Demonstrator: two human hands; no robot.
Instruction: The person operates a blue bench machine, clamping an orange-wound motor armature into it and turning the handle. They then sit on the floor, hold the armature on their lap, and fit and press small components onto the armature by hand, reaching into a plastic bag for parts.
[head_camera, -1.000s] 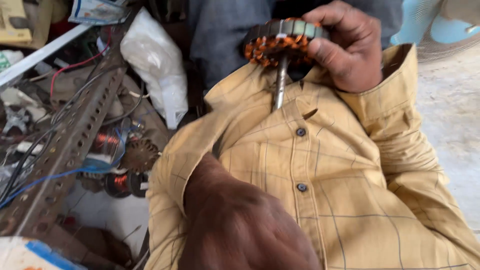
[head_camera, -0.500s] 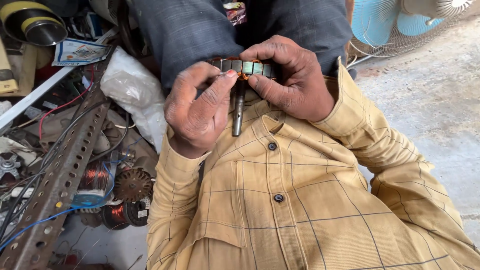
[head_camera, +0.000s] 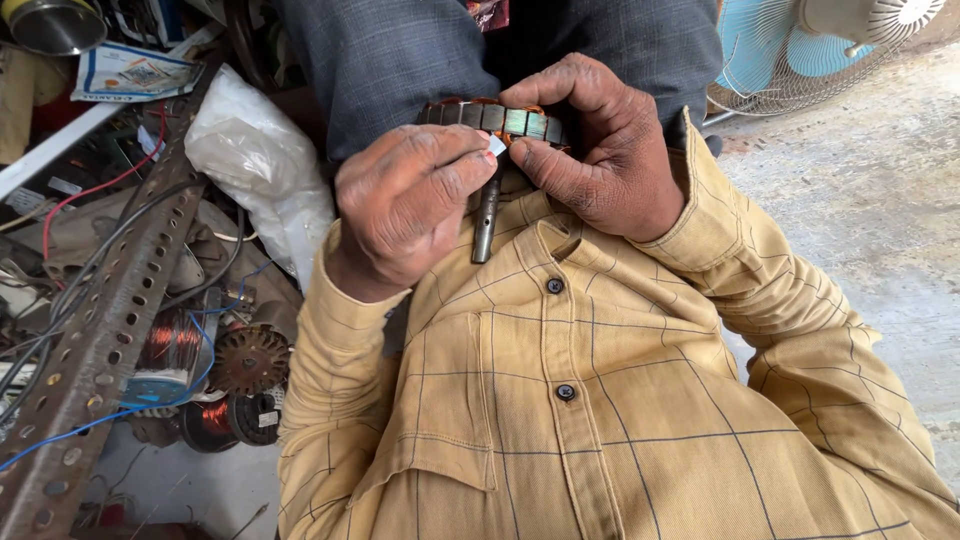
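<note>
Holding a wound stator at the chest, both hands on its rim

Pinching is the work here: the left hand (head_camera: 415, 205) closes thumb and forefinger on a small white slip (head_camera: 496, 145) at the near edge of the stator (head_camera: 500, 118), while the right hand (head_camera: 600, 150) wraps shut around the stator's right side, thumb pressed along the rim. A metal shaft (head_camera: 485, 215) hangs down from the core, just above the shirt (head_camera: 600, 400) collar. To do this well, I judge the right grip should stay firm so the core cannot turn, and the left should work the slip straight along its slot, clear of the copper windings, which would nick easily.

Of containers, a metal tin (head_camera: 50, 25) sits far left, its contents not visible. A white plastic bag (head_camera: 260, 170) lies left of the hands, bulging, contents hidden. Near left, copper wire spools (head_camera: 175, 345) rest beside a slotted angle bar (head_camera: 110, 320) and loose wires. A fan (head_camera: 810, 45) stands far right on the floor
</note>
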